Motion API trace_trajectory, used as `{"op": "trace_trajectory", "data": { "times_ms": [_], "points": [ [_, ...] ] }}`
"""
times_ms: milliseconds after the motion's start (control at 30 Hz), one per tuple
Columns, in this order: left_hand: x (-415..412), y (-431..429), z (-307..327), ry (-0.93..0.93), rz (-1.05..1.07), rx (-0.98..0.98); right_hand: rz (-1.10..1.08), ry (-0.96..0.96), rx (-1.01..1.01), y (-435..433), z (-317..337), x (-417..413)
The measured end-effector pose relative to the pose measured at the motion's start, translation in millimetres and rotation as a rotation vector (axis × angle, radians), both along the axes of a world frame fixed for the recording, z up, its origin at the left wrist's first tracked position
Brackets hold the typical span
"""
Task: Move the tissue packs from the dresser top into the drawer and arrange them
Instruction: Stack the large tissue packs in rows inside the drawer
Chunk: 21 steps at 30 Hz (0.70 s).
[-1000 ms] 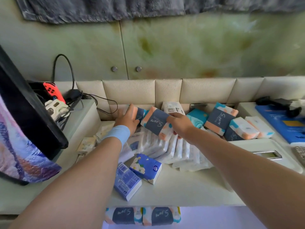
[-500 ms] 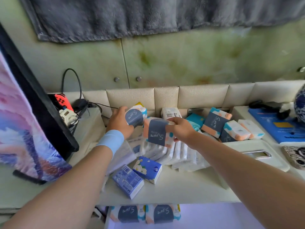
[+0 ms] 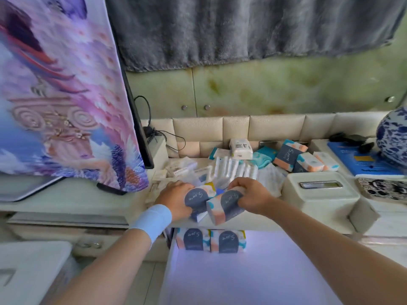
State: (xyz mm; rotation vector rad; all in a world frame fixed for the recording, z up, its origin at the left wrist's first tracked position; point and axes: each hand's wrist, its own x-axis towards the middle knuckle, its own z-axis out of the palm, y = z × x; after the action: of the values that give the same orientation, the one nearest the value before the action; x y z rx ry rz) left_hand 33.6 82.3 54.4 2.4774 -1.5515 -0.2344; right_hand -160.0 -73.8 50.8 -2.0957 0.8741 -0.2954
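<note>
while each hand has a pack in it, the step in hand looks like the carry from the dresser top (image 3: 123,199) down to the open drawer (image 3: 242,271). the left hand (image 3: 176,200) is curled round the first pack (image 3: 197,198), whose navy label faces the camera. the right hand (image 3: 251,198) grasps the second pack (image 3: 226,205) by its right end, and that pack is tilted so its lower corner hangs past the front edge of the dresser top. both packs are at the centre of the frame, just beside each other and right above the back of the drawer; whether they touch i cannot tell.

two stored packs (image 3: 211,239) already stand side by side at the back left of the drawer, labels forward. the pale floor in front of them and to their right is bare. i would judge the task early, since many more lie on the dresser top: a heap of matching packs (image 3: 304,161) at centre right, a white pack (image 3: 241,148) leaning on the padded back, and a row of slim white packs (image 3: 235,170) just behind the hands.

the next move calls for lowering both hands past the front edge into the drawer. the two packs then want turning upright so they match the pair there, and setting down against that pair, to its right or in front of it. the tilted second pack needs the bigger turn of the wrist. only once each pack stands squarely should the fingers let go.
</note>
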Motion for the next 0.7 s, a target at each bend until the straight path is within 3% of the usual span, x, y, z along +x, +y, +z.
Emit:
{"op": "trace_trajectory", "data": {
  "times_ms": [500, 700],
  "points": [
    [-55.2, 56.7, -90.0, 0.02, -0.182, 0.429, 0.219, 0.559, -0.107, 53.8, -98.7, -75.9],
    [-62.4, 50.2, -129.3, -0.127, -0.272, 0.607, 0.136, 0.545, -0.098, 53.3, -128.3, -86.7]
  ]
}}
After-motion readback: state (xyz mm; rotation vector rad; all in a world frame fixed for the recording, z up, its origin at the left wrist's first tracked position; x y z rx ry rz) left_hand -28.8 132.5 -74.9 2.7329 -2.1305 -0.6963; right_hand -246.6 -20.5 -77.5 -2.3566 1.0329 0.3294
